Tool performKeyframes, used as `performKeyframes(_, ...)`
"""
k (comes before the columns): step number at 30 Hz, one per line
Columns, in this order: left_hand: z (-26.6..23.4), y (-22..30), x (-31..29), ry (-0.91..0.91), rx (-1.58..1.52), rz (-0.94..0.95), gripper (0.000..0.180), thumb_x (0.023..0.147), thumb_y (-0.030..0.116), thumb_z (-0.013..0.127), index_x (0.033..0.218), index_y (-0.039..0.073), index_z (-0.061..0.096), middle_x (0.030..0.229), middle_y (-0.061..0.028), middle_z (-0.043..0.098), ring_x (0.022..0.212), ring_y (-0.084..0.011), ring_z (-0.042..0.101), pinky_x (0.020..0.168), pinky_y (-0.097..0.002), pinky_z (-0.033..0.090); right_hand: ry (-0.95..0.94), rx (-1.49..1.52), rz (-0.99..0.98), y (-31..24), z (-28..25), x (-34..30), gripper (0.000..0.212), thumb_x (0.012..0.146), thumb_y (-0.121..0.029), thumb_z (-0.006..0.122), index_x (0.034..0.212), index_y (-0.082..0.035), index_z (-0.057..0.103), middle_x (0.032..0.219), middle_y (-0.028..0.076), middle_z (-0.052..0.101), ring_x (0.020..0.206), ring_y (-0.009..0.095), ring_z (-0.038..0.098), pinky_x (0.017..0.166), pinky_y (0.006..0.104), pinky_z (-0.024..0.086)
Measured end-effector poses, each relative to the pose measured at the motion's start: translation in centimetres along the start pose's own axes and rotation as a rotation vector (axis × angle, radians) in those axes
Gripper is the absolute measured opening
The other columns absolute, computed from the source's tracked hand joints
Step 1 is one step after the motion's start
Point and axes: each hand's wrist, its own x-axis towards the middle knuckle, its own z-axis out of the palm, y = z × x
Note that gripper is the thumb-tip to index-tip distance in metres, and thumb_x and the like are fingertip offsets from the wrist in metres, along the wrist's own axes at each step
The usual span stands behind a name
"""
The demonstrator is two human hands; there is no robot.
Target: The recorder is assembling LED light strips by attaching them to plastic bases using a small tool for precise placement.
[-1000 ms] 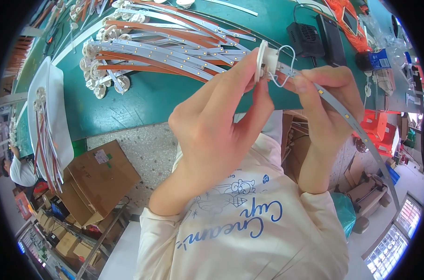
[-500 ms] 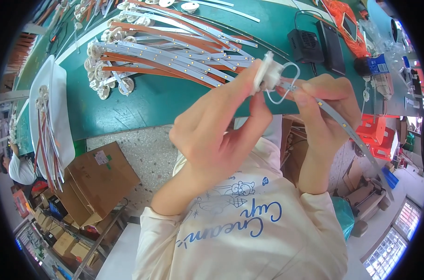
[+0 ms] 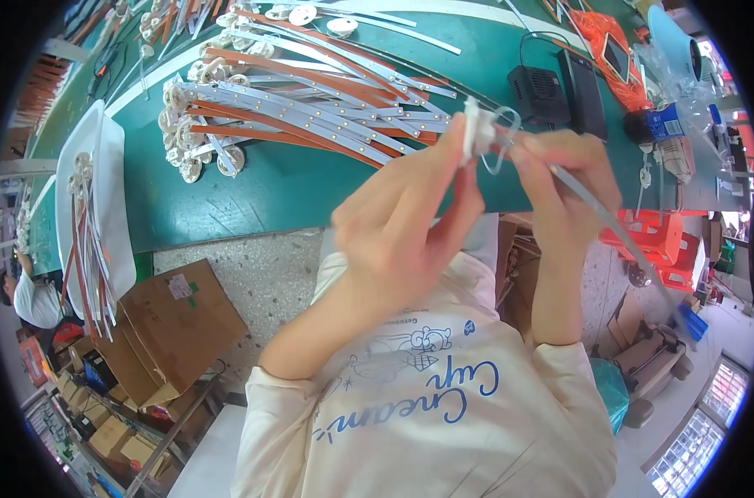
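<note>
Above the near edge of the table, my left hand (image 3: pixel 398 224) pinches a round white plastic fitting (image 3: pixel 473 137) between thumb and fingers, its disc side facing left. A thin white wire (image 3: pixel 496 164) loops out of the fitting toward my right hand (image 3: pixel 575 176). That hand is closed on one end of an LED strip (image 3: pixel 603 214), whose free length hangs down to the right, blurred. Between the two hands the joint of strip and fitting is too blurred to make out.
A pile of white and orange LED strips (image 3: pixel 310 112) with white fittings lies on the green table (image 3: pixel 252 199). Behind my right hand are a black adapter box (image 3: pixel 540 95) and a dark slab (image 3: pixel 582 95). At left stands a white tray (image 3: pixel 115 199) above a cardboard box (image 3: pixel 182 324).
My two hands have come a little closer together, the left shifting right and the right shifting left. The hanging strip has swung slightly with the right hand.
</note>
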Motion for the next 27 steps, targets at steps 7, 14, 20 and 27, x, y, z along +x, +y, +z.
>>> performKeyframes(7, 3.7, -0.5, -3.2, -0.005, -0.61, -0.676, 0.07, 0.078, 0.006, 0.062, 0.134, -0.001, 0.021, 0.114, -0.0169, 0.048, 0.072, -0.021, 0.058, 0.067, -0.028, 0.049, -0.101, -0.377, -0.343, 8.3, 1.7, 0.5, 0.025, 0.068, 0.002, 0.063, 0.091, -0.005, 0.063, 0.092, 0.011, 0.06, 0.082, 0.024, 0.061, 0.07, 0.0298, 0.05)
performKeyframes(14, -0.1, 0.6, -2.7, -0.129, -0.968, -1.025, 0.053, 0.085, -0.005, 0.042, 0.133, 0.004, 0.023, 0.119, -0.0118, 0.043, 0.073, -0.0104, 0.054, 0.064, -0.0249, 0.05, -0.136, -0.476, -0.438, 7.9, 6.0, 2.9, 0.036, 0.068, -0.005, 0.062, 0.104, -0.009, 0.06, 0.11, 0.011, 0.053, 0.1, 0.027, 0.054, 0.08, 0.0341, 0.048)
performKeyframes(20, -1.7, -1.3, -3.1, -0.153, -0.867, -1.054, 0.037, 0.089, 0.005, 0.043, 0.126, 0.003, 0.036, 0.106, -0.0082, 0.049, 0.066, -0.0078, 0.051, 0.059, -0.0248, 0.049, 0.029, -0.436, -0.126, 7.0, 5.0, 3.9, 0.038, 0.081, -0.006, 0.056, 0.118, -0.011, 0.05, 0.122, 0.009, 0.048, 0.106, 0.023, 0.052, 0.08, 0.0278, 0.047)
performKeyframes(27, -0.9, -2.7, -1.9, -0.225, -0.965, -1.226, 0.024, 0.091, 0.022, 0.047, 0.099, 0.002, 0.056, 0.064, 0.0029, 0.042, 0.05, -0.0005, 0.038, 0.039, -0.0167, 0.03, -0.303, 0.279, 0.468, 5.0, 3.9, 3.9, 0.03, 0.085, -0.003, 0.052, 0.114, 0.002, 0.05, 0.108, 0.013, 0.057, 0.098, 0.014, 0.055, 0.083, 0.0256, 0.044)
